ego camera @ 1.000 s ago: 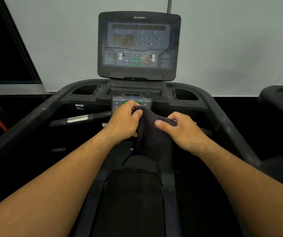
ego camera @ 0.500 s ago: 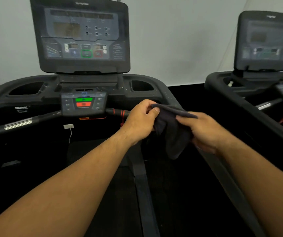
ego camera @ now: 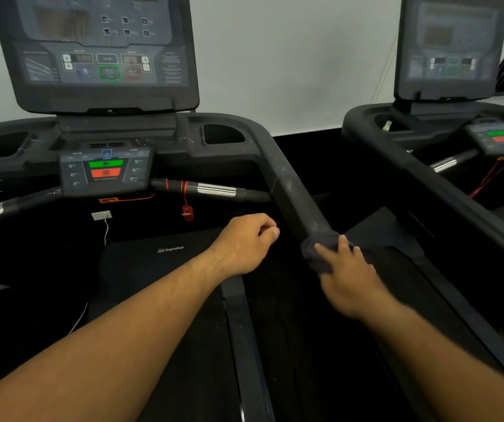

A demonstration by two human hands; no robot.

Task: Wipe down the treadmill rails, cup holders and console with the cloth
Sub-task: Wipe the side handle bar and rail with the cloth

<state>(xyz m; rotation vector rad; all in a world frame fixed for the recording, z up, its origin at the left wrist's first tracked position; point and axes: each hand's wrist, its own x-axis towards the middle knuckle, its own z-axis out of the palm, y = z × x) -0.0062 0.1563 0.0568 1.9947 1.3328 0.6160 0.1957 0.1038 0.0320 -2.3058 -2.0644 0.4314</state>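
Two cup holders (ego camera: 223, 134) look empty; right hand (ego camera: 346, 278) presses cloth (ego camera: 317, 251) on rail (ego camera: 293, 190).

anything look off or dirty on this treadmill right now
Pale scuffs and dust speckle the right rail above the cloth, and white marks dot the tray beside the right cup holder. The red safety clip dangles loose from the handlebar.

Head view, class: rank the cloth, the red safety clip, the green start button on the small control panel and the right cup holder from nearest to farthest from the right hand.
1. cloth: under the right hand, on the right rail.
2. red safety clip: hanging left of the rail.
3. right cup holder: up by the console.
4. green start button: farther left, on the panel.
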